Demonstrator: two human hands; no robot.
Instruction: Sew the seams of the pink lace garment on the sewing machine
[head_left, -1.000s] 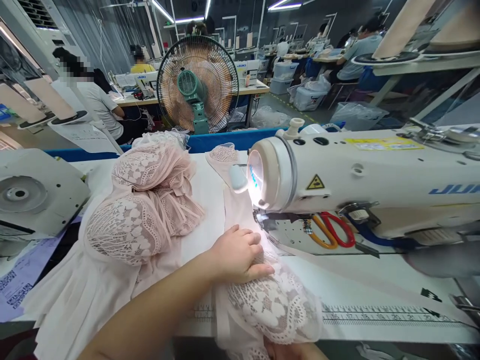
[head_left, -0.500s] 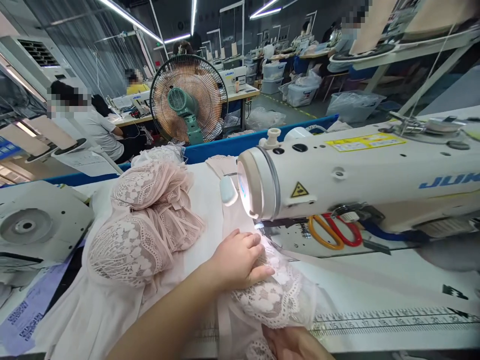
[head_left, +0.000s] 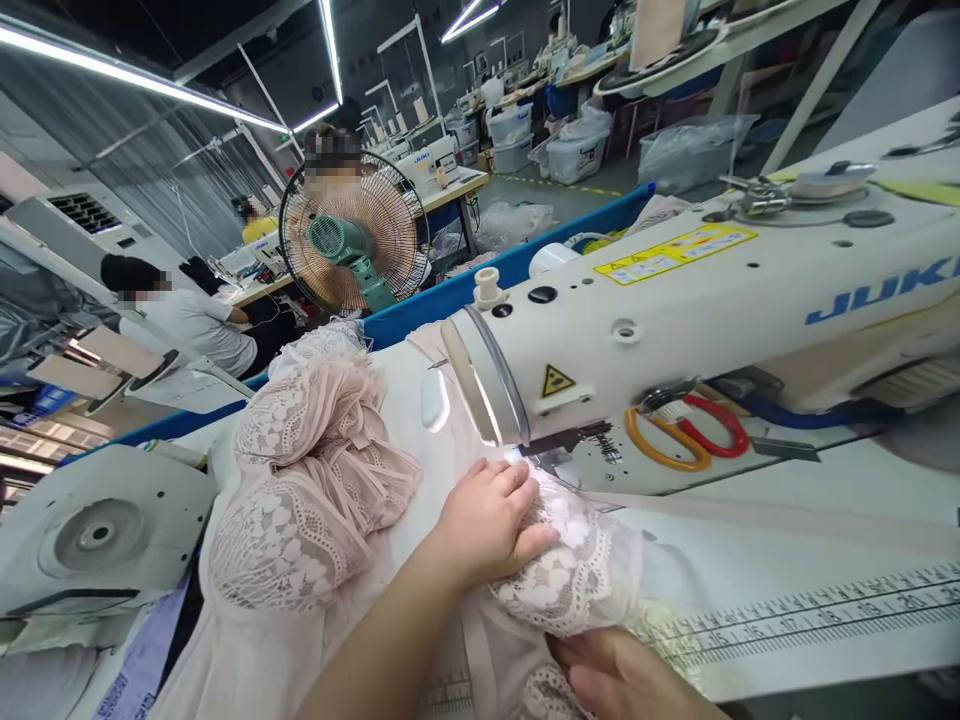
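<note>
My left hand point(head_left: 487, 522) lies flat, palm down, on a pale pink lace garment point(head_left: 566, 565), its fingertips close to the needle area of the sewing machine point(head_left: 622, 340). The lace passes under the machine head, where a lamp lights it brightly. Lower down, my right hand point(head_left: 619, 668) holds the near edge of the same garment from beneath, and cloth hides some of its fingertips. Left of my forearm rests a pile of similar lace garments with moulded cups point(head_left: 289, 520).
Orange- and red-handled scissors point(head_left: 667, 440) lie behind the machine bed. A ruler tape point(head_left: 840, 620) runs along the table's front edge. Another machine head point(head_left: 97, 540) stands at left. Beyond the blue trough point(head_left: 442, 290) are a large fan point(head_left: 356, 235) and a seated person point(head_left: 187, 310).
My view has tilted, so the machine now slants up to the right. Both hands stay on the garment in nearly the same places, and the lace has barely shifted under them.
</note>
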